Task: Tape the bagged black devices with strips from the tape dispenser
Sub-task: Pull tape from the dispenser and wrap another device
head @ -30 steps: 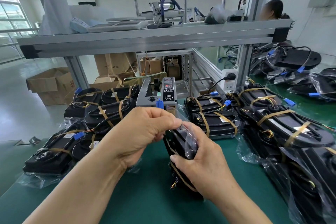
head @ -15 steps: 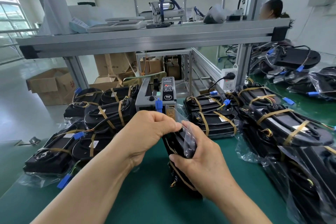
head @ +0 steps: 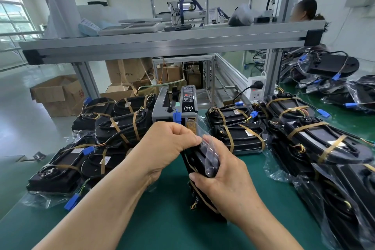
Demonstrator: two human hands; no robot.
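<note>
A bagged black device stands on edge on the green table, just in front of the grey tape dispenser. My right hand grips its right side and holds down the loose clear bag flap. My left hand pinches the bag's top edge at the device's upper end. A blue connector sticks up behind my left hand. Brown tape bands show on the device's lower edge.
Taped bagged devices lie stacked at the left, behind the dispenser's right and along the right side. An aluminium shelf frame crosses overhead. Cardboard boxes sit on the floor; a person works at the far right.
My left hand has shifted slightly up along the bag's top edge. The device and my right hand stay where they were.
</note>
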